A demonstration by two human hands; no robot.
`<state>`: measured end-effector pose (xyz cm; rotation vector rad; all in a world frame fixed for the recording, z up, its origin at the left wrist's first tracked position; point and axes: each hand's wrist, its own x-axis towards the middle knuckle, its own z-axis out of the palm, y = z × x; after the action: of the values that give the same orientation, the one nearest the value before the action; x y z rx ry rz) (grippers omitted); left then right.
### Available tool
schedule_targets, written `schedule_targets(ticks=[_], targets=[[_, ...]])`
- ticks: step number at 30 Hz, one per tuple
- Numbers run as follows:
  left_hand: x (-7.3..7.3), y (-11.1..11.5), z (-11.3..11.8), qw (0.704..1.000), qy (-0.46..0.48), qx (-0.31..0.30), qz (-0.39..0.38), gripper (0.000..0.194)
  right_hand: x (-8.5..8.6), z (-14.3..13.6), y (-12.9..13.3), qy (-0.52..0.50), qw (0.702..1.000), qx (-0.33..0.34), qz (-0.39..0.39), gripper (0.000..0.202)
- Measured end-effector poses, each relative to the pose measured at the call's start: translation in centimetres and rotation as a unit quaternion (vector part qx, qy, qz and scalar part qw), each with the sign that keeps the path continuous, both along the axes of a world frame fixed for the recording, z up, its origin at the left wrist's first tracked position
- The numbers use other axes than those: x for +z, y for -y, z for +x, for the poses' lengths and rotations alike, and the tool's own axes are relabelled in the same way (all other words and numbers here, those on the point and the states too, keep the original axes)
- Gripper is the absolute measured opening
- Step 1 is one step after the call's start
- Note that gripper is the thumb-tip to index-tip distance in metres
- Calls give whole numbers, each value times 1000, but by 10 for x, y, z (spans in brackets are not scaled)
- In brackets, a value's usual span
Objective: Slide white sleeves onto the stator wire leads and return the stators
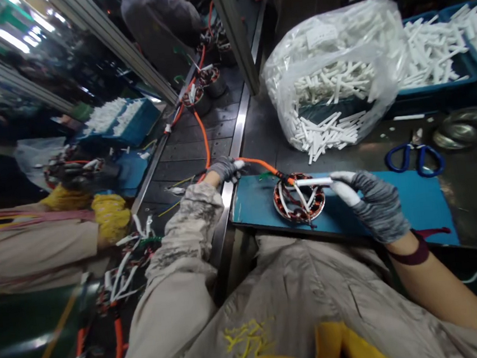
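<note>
A ring-shaped motor stator [282, 208] with copper windings lies on a blue mat [255, 197] in front of me. White sleeves and an orange cable [257, 162] come out of it. My left hand [226, 170], in a grey glove with white fingertips, is closed on the orange cable by the metal rail. With thumb and fingers, my right hand [369, 200] pinches the end of a white sleeve tube [313, 182]. The tube lies level across the stator's top, its far end at the cable's end. Whether a wire is inside it cannot be seen.
A clear plastic bag [279, 79] spills white tubes behind the mat. Blue bins [436, 88] of tubes stand at the right. Blue-handled scissors [415, 153] lie near metal dishes [465, 129]. More stators [194, 96] sit on the conveyor [225, 124]. A co-worker's yellow gloves [111, 216] are at left.
</note>
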<state>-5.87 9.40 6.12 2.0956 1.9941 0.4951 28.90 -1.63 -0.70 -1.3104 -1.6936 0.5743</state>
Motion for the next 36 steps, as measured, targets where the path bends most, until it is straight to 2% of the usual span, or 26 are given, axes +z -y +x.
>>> schedule_targets(ticks=[1, 3, 5, 7, 8, 10, 11, 13, 14, 15, 17, 19, 23, 25, 28, 32, 36], targets=[[-2, 4, 5, 999, -22, 21, -11, 56, -5, 5, 4, -16, 999, 30, -14, 33], [2, 18, 16, 996, -57, 67, -6, 39, -17, 17, 14, -73, 993, 76, -45, 37], [15, 38, 27, 991, -88, 95, 20, 33, -30, 27, 21, -124, 987, 91, -51, 40], [31, 60, 39, 989, -126, 74, 25, 36, -38, 31, 23, -132, 985, 104, -40, 42], [39, 70, 44, 990, -136, 26, 4, 36, -40, 31, 22, -126, 984, 122, -33, 43], [50, 89, 52, 983, -85, -146, -71, 32, -40, 27, 16, -112, 979, 167, -36, 43], [53, 96, 56, 961, -19, -254, -109, 29, -38, 25, 13, -110, 975, 187, -41, 43], [56, 104, 63, 885, 139, -421, -143, 21, -36, 23, 9, -116, 967, 220, -56, 46], [55, 105, 67, 854, 188, -465, -136, 21, -36, 24, 8, -124, 964, 227, -65, 48], [53, 104, 72, 844, 210, -481, -111, 26, -37, 26, 9, -136, 962, 224, -74, 48], [44, 97, 85, 871, 184, -454, -40, 36, -41, 32, 12, -159, 963, 199, -83, 48], [33, 88, 97, 902, 118, -415, -2, 38, -46, 35, 15, -164, 967, 178, -85, 48], [11, 80, 109, 925, -33, -378, -29, 34, -43, 22, 13, -150, 962, 220, -55, 45], [5, 82, 105, 935, -86, -344, -12, 40, -37, 10, 6, -153, 955, 250, -34, 42], [0, 88, 90, 947, -92, -307, 28, 45, -26, -6, -9, -147, 949, 277, -41, 44], [-10, 103, 72, 958, -75, -270, 63, 36, -10, -18, -28, -131, 937, 313, -90, 45], [-19, 111, 69, 972, -96, -210, 37, 31, 10, -32, -41, -105, 911, 373, -138, 41]])
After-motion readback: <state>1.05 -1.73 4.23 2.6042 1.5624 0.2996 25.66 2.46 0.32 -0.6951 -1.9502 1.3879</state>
